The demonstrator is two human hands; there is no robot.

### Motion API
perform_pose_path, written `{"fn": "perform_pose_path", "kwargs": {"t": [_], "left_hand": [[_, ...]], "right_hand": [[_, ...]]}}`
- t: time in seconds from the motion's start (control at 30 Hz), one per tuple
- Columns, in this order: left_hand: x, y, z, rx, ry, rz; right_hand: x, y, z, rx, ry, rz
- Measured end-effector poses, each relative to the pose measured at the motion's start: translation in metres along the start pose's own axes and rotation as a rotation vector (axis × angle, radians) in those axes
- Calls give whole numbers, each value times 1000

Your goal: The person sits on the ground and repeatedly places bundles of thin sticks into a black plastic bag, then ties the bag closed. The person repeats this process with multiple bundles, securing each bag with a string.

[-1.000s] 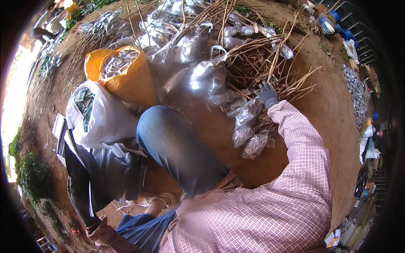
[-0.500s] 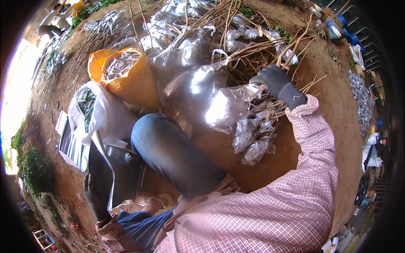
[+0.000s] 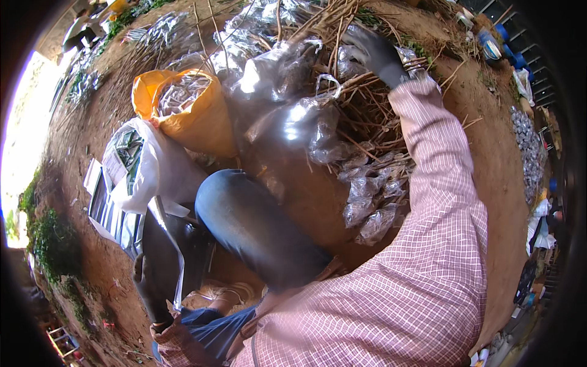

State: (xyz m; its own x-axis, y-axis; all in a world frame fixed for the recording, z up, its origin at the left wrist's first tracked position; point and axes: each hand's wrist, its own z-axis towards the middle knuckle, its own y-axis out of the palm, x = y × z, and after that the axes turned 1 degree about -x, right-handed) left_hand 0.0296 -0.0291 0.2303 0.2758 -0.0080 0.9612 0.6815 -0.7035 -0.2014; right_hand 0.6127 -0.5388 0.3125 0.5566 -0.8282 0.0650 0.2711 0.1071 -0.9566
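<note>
My right hand (image 3: 373, 52), gloved in grey and blurred, reaches with fingers apart into bare branches (image 3: 367, 104) among clear plastic-wrapped bundles (image 3: 278, 73). At lower left my left hand (image 3: 150, 281), in a dark glove, is closed beside black plastic sheets (image 3: 186, 244) and a long pale strip (image 3: 174, 257); its grip blends into the black. Above it stand an open white sack (image 3: 159, 171) of green and pale packets and an orange sack (image 3: 195, 122) of crumpled pale material. My bent knee (image 3: 238, 208) in jeans lies between the sacks and the branches.
More silvery bundles (image 3: 529, 159) lie along the right beside blue containers (image 3: 501, 30) and dark railings. Loose sticks and wrapped plants (image 3: 162, 24) lie at upper left, near a partly visible person (image 3: 82, 30). Green plants (image 3: 52, 244) edge the brown dirt (image 3: 79, 140) on the left.
My right hand has moved up and left, away from the bundle it gripped half a second ago, its fingers now apart. My left hand and the strips beside it have shifted right.
</note>
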Motion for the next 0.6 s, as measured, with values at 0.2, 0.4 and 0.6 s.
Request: {"fn": "perform_pose_path", "kwargs": {"t": [0.2, 0.4, 0.6], "left_hand": [[-5, -4, 0, -15, 27, 193], [-12, -6, 12, -47, 32, 130], [-16, -2, 18, -34, 25, 139]], "right_hand": [[73, 87, -153, -210, 35, 39], [103, 152, -357, 151, 566, 625], [101, 235, -439, 369, 1549, 1079]]}}
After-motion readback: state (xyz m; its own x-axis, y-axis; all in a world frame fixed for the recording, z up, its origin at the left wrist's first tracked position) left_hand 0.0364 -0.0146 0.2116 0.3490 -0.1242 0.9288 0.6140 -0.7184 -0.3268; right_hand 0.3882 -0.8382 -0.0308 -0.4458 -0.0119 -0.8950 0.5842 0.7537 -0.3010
